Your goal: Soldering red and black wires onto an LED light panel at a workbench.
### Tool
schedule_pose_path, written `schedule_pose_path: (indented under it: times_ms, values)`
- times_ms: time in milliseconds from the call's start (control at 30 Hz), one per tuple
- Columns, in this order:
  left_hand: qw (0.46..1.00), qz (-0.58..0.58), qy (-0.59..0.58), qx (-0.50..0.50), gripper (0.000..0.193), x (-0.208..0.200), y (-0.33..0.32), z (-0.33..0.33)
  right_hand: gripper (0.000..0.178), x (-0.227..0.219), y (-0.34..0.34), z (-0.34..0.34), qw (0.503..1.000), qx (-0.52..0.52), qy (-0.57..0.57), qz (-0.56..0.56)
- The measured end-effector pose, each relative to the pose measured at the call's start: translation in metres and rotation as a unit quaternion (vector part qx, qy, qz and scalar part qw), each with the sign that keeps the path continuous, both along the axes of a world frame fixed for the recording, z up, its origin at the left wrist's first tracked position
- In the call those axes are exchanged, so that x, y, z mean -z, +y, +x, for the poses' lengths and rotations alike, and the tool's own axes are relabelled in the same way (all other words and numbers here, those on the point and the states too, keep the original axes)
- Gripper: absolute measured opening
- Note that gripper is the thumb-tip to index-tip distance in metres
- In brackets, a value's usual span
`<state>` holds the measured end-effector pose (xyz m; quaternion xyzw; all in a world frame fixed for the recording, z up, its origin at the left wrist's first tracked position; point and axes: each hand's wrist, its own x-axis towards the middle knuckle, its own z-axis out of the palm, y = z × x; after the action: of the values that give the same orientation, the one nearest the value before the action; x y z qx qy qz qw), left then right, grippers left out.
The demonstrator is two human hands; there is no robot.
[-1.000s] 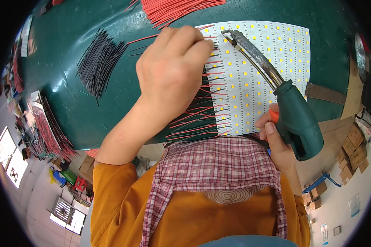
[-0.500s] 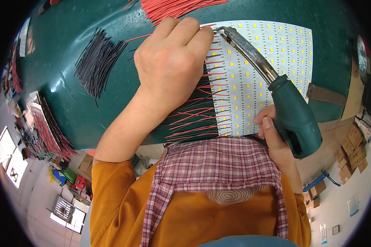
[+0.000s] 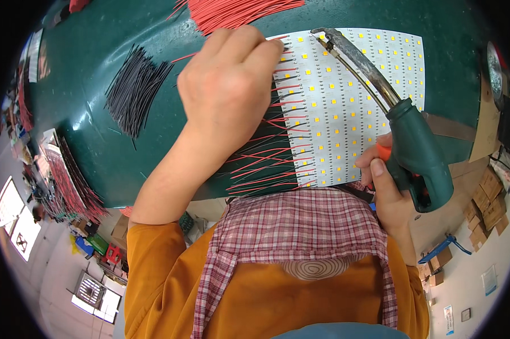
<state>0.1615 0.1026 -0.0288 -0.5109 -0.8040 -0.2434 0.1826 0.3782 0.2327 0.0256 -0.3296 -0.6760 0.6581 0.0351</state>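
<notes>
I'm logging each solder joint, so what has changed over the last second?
The soldering gun in the right hand swung its tip up and left, toward the top left corner of the white LED panel. The left hand slid up along the panel's left edge, fingers pinched at a wire there. The panel, the black wire bundle and both grips stayed as they were.

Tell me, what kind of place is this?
It looks like a small electronics workshop. The right hand holds a green soldering gun over a white board of little yellow lights, while the left hand works at the board's edge. Piles of cut red wires and black wires lie on the green table.
</notes>
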Motion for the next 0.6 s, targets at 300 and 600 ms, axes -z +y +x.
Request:
schedule_pose_path:
  times_ms: [300,600]
  values:
    - [0.999,-0.004,-0.008,0.038,0.018,0.001,0.016,0.002,0.018,-0.001,0.004,0.008,0.999,-0.016,-0.024,0.015]
    - [0.999,-0.022,-0.024,0.026,0.018,-0.008,0.022,0.013,0.009,0.001,0.008,0.015,0.999,-0.034,-0.015,0.011]
